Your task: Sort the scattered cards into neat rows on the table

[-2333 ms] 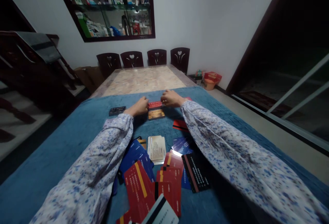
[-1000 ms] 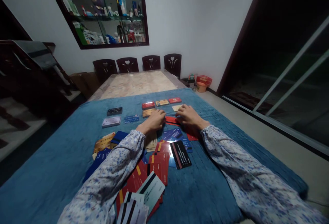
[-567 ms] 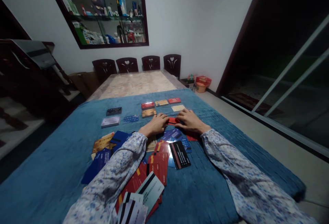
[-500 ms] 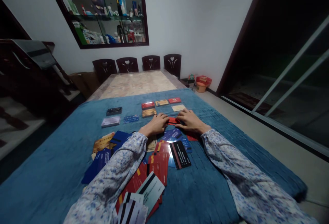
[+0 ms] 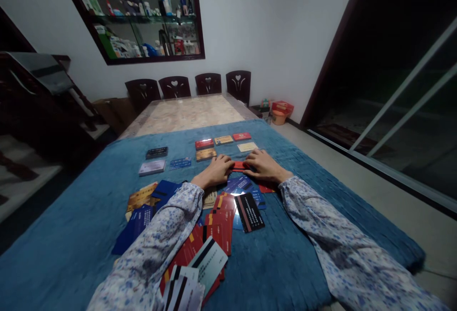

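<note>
Left hand (image 5: 216,170) and right hand (image 5: 263,166) are flanking the red cards (image 5: 238,165), which are lying mid-cloth; fingers are curling in from left and right, probably for lining up the edges. Can't tell whether either hand is actually gripping. On the far side, the red pile (image 5: 204,144) and golden pile (image 5: 206,155) are sitting together, the black pile (image 5: 157,152) further left, seemingly grouped by look. Near side, loose cards (image 5: 218,220) are overlapping messily, likely within easy reach. Blue cloth (image 5: 293,263) is lying underneath, presumably limiting sliding.
</note>
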### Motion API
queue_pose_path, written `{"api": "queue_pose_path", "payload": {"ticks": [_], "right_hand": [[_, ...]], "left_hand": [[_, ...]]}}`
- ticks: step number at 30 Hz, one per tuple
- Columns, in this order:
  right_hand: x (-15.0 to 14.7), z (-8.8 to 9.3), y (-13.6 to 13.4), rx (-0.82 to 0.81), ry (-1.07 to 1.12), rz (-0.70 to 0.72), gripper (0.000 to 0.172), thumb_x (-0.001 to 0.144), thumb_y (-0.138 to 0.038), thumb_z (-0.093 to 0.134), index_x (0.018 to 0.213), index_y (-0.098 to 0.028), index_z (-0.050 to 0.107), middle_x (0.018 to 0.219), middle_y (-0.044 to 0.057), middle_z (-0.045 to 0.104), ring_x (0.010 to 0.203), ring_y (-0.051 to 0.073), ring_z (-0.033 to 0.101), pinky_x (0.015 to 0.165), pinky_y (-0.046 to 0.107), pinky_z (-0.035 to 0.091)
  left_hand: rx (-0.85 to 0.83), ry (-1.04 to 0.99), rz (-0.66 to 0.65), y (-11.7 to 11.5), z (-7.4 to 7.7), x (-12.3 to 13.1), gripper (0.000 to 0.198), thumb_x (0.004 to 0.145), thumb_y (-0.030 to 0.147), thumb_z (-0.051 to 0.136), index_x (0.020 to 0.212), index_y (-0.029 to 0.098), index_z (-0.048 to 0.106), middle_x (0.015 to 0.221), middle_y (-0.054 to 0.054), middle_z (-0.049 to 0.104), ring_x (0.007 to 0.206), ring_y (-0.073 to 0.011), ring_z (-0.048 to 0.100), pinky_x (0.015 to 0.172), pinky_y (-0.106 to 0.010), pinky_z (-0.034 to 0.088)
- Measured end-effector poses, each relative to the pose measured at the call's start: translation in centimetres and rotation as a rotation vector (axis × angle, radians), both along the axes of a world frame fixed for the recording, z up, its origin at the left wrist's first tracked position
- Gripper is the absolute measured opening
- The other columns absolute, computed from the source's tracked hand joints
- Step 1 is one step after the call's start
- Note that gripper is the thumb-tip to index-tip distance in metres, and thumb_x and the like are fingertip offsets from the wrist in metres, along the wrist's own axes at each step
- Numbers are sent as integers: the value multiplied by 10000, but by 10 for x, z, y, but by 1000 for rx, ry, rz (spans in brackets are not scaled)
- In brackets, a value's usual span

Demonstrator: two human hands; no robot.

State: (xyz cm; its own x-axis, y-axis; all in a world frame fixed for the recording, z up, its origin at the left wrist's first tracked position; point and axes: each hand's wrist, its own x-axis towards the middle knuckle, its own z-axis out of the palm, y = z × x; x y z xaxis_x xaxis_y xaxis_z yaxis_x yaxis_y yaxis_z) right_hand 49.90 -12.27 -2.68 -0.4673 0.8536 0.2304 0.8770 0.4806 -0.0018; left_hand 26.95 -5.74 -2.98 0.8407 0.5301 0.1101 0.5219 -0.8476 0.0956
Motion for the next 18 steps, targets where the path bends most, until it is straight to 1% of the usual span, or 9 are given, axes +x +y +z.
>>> {"api": "queue_pose_path", "payload": {"ticks": [5, 9, 12, 15, 18], "right_hand": [[2, -2, 0, 53, 22, 47, 323, 983, -425, 562, 1032, -178, 764, 1038, 120, 746, 1031, 262, 536, 883, 388, 341], [4, -2, -1, 85, 49, 67, 333, 1000, -420, 534, 1022, -184, 768, 959, 109, 755, 982, 245, 545, 873, 374, 342], [5, -4, -1, 99, 51, 68, 290, 963, -406, 596, 1056, -187, 762, 969, 109, 755, 996, 247, 554, 870, 372, 347], [6, -8, 1, 132, 68, 43, 221, 951, -300, 603, 1064, -200, 765, 978, 104, 761, 997, 238, 573, 855, 362, 356], [6, -12, 3, 185, 111, 3, 214, 951, -202, 577, 1038, -205, 773, 946, 95, 771, 968, 225, 597, 827, 347, 367]], "left_hand": [[61, 31, -38, -2, 2, -2, 313, 956, 174, 455, 1233, 178, 600, 1277, -145, 606, 1204, -303, 485, 1006, -500, 400], [109, 82, -59, -4, 7, -3, 396, 878, 88, 495, 1252, 176, 589, 1242, -132, 640, 1198, -299, 496, 1022, -500, 377], [122, 91, -47, -5, 11, -2, 402, 862, 67, 495, 1238, 166, 600, 1220, -129, 661, 1183, -293, 513, 1025, -494, 375], [127, 68, -29, -7, 13, -2, 357, 889, 72, 476, 1203, 157, 622, 1185, -126, 684, 1161, -285, 533, 1013, -478, 385], [132, 27, -5, -7, 13, -1, 326, 916, 81, 465, 1181, 155, 639, 1155, -125, 702, 1140, -278, 549, 989, -460, 398]]}}
